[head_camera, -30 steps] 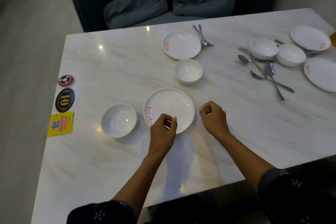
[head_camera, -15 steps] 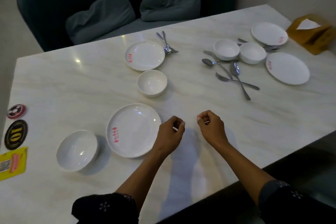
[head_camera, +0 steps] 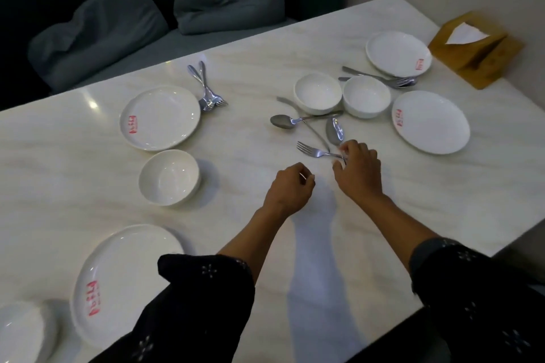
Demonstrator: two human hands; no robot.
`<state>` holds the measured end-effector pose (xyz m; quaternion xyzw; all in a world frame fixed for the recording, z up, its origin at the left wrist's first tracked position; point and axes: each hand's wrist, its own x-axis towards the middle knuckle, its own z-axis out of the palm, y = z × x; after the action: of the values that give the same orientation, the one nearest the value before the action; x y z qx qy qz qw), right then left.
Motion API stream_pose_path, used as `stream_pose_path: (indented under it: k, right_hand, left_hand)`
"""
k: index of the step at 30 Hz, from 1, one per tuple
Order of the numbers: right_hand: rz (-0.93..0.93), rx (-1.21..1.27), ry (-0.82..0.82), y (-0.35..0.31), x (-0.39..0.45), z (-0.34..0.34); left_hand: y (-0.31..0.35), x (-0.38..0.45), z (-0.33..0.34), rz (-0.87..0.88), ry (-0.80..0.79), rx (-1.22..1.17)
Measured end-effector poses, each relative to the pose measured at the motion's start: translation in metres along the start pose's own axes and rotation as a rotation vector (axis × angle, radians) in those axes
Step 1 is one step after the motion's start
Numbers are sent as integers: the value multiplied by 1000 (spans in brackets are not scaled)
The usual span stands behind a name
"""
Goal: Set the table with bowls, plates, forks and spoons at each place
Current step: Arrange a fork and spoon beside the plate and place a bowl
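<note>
My right hand (head_camera: pixel 356 169) reaches into a loose pile of cutlery at mid-table, and its fingertips pinch the handle end of a fork (head_camera: pixel 312 151) that still lies flat. Two spoons (head_camera: pixel 284 121) (head_camera: pixel 334 131) lie beside it. My left hand (head_camera: pixel 290 186) hovers just left of the right hand, its fingers curled on nothing. Two white bowls (head_camera: pixel 318 93) (head_camera: pixel 367 96) stand together behind the pile. A white plate (head_camera: pixel 430 122) lies to their right, another plate (head_camera: pixel 398 53) farther back. At the left are a plate (head_camera: pixel 160 118), a bowl (head_camera: pixel 169 177) and the near plate (head_camera: pixel 126 283).
A fork and spoon pair (head_camera: pixel 206 91) lies by the far left plate; another pair (head_camera: pixel 383 79) lies below the far right plate. A wooden napkin holder (head_camera: pixel 474 47) stands at the right edge. A bowl (head_camera: pixel 20 333) sits at the bottom left corner. Grey cushions (head_camera: pixel 227 0) lie on the sofa behind the marble table (head_camera: pixel 88 186).
Both hands have left the near plate and moved right across the table. The right hand has reached the cutlery pile and closed on the fork handle. The view has swung right.
</note>
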<state>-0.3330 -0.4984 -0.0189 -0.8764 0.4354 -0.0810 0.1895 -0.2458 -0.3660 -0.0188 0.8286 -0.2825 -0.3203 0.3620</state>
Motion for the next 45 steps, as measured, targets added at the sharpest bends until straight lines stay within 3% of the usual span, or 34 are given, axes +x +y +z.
stream_pose_path:
  k: [3, 9, 14, 21, 30, 34, 37, 45]
  right_hand:
    - [22, -157, -160, 10, 24, -2]
    - [2, -149, -208, 17, 39, -7]
    - [122, 174, -360, 23, 38, -11]
    - [299, 486, -330, 35, 5, -10]
    - [268, 583, -241, 18, -57, 9]
    - [148, 609, -356, -11, -77, 9]
    - [60, 635, -467, -37, -95, 16]
    - [-97, 536, -653, -91, -140, 51]
  left_hand:
    - [7, 19, 6, -24, 3, 18]
    - [16, 38, 19, -59, -2, 17]
    - [25, 40, 29, -118, -15, -78]
    - [28, 26, 45, -191, -18, -247]
    - [7, -19, 43, -293, -3, -577]
    - [-14, -52, 13, -286, 75, -609]
    - [-36, -86, -9, -291, 221, -544]
    - [-92, -155, -20, -488, 532, -463]
